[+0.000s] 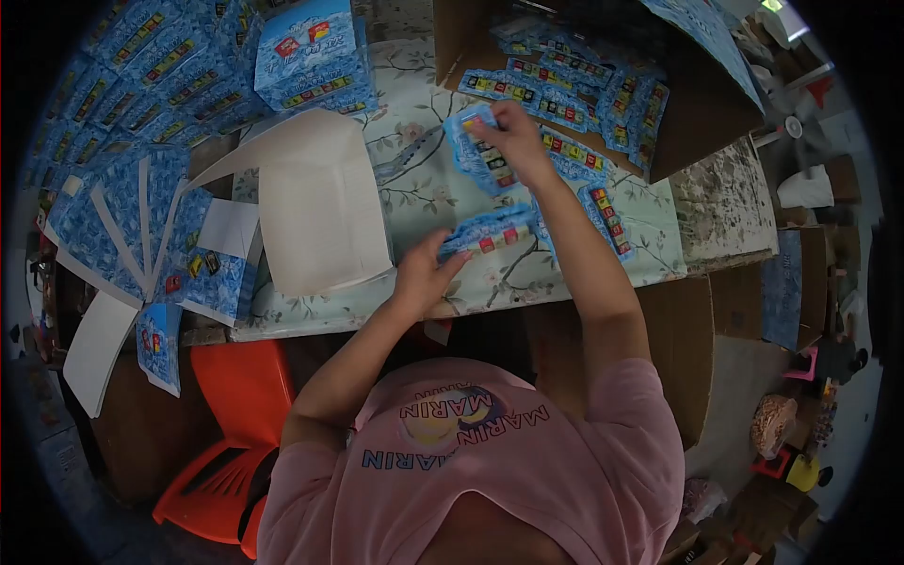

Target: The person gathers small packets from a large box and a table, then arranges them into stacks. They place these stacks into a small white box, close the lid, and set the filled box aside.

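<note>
My left hand (427, 273) is closed on a small stack of blue printed packets (499, 237) with a row of coloured squares, low over the cloth at the table's near side. Farther out, my right hand (518, 141) grips a blue packet (478, 149) by its upper right edge; it looks slightly blurred. Several more packets (573, 155) lie beside and beyond my right hand. One loose packet (607, 221) rests on the cloth to the right of my right forearm. The contents of the packets cannot be made out.
An open cardboard box (697, 122) with packets spilling from it stands at the far right. Blue printed boxes (309, 56) are stacked at the far left. An opened white-lined carton (320, 207) and folded blue cartons (118, 212) lie left, above an orange chair (235, 395).
</note>
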Available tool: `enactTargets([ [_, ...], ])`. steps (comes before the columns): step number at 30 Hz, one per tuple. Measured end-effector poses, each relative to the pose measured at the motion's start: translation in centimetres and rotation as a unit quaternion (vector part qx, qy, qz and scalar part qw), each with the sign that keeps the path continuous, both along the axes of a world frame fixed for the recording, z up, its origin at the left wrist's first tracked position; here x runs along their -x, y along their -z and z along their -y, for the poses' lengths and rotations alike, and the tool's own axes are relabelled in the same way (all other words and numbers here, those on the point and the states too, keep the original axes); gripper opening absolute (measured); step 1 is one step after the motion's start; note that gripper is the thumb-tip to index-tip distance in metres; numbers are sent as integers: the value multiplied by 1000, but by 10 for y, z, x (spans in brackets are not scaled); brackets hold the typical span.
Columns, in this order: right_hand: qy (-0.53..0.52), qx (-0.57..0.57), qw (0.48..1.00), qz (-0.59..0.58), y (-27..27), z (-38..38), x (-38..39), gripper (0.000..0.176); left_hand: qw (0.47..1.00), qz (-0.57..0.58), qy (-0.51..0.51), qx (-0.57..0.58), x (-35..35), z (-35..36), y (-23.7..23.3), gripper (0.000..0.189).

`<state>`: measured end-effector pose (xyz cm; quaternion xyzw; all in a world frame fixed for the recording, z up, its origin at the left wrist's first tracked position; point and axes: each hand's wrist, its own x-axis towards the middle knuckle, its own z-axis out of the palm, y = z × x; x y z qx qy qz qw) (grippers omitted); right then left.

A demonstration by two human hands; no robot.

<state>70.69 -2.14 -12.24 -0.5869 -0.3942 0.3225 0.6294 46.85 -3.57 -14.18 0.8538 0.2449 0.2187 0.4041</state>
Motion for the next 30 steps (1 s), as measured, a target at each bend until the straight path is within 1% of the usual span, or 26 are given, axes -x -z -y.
enactTargets([
  [1,1,5,1000,1,-6,15,2,26,983,54,-20,171,-2,0,4,28],
  [2,24,44,993,-108,-14,34,4,23,934,106,-40,339,-5,1,8,27],
  [3,48,79,973,-214,-20,52,7,20,932,108,-36,343,-10,1,12,27],
  [5,4,104,956,-274,-11,80,17,19,966,242,-84,21,-24,-6,14,22],
  [6,-44,129,932,-336,-3,87,13,20,965,249,-82,21,-27,-11,12,22],
  [7,-44,128,934,-331,7,90,3,20,971,206,-82,-89,-26,-17,8,20],
  [8,-124,119,933,-317,19,93,-9,20,964,159,-82,-197,-27,-22,6,18],
  [9,-205,108,924,-303,25,91,-18,21,963,162,-83,-200,-30,-24,8,18],
  [10,-124,235,947,-179,3,80,-24,25,985,145,-48,-85,-31,-26,12,17],
  [11,-146,217,955,-140,-10,63,-37,32,992,124,-12,30,-32,-28,14,16],
  [12,-168,197,961,-102,-16,40,-57,39,992,124,-13,24,-34,-28,10,16],
  [14,-6,182,963,199,-5,-13,-100,45,999,39,33,-5,-35,-20,-3,17],
  [15,-7,176,965,194,5,-29,-110,45,997,32,63,-28,-34,-17,-3,19],
  [16,133,225,864,430,13,-42,-116,49,997,27,62,-34,-34,-14,-5,19],
  [17,263,256,686,628,24,-51,-119,53,992,36,77,-94,-33,-11,-8,22],
  [18,263,253,691,624,33,-54,-120,53,983,44,91,-153,-31,-10,-11,25],
  [19,218,271,731,587,39,-53,-121,57,979,43,93,-175,-30,-11,-14,27],
  [20,168,290,765,550,45,-51,-123,61,980,41,90,-174,-27,-12,-14,27],
  [21,164,291,764,552,46,-45,-119,61,985,11,100,-143,-25,-12,-13,25],
  [23,36,249,874,416,35,-14,-100,49,989,-16,111,-100,-22,-8,-11,23],
  [24,21,226,923,310,17,3,-83,34,989,-5,116,-93,-21,-8,-11,20],
  [25,23,235,921,309,5,20,-69,34,988,7,123,-88,-19,-9,-10,18],
  [27,54,70,945,314,-11,51,-44,20,985,16,146,-92,-12,-12,-6,18],
  [28,55,77,945,313,-19,71,-30,20,981,25,163,-103,-10,-10,-4,17],
  [29,-29,123,945,302,-26,88,-15,18,981,26,164,-98,-10,-7,-11,17],
  [30,-112,165,937,288,-29,97,-7,15,973,39,117,-195,-11,-5,-24,18],
])
